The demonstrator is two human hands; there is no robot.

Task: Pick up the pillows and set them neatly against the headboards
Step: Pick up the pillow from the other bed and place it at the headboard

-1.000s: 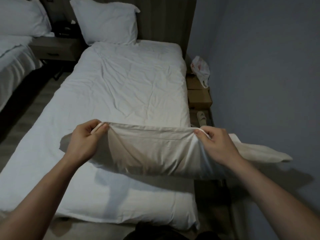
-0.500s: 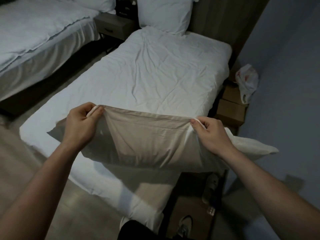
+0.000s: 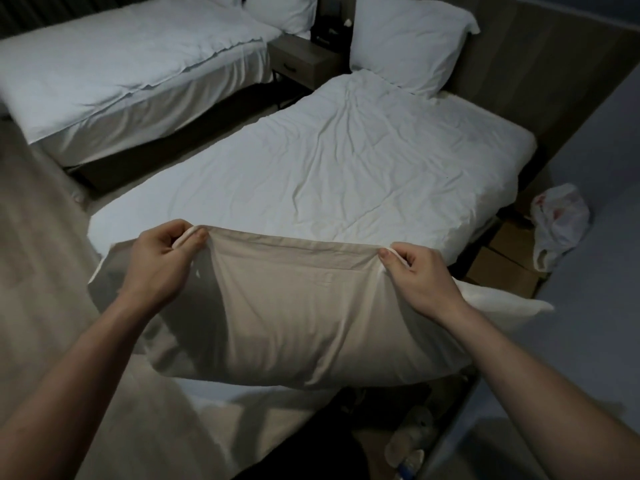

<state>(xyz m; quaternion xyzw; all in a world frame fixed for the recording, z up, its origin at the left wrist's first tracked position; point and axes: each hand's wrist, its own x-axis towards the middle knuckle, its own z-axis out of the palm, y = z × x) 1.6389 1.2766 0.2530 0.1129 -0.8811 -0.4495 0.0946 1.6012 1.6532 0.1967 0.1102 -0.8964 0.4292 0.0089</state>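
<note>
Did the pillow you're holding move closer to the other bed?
Yes. The held pillow now hangs over the near bed's left foot corner; before, it hung near the right corner.

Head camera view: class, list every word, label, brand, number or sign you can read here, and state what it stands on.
No text can be read.
Plastic bag by the wall: red marks, too blurred to read.
Pillow in both hands, beds, nightstand: no print visible.
</note>
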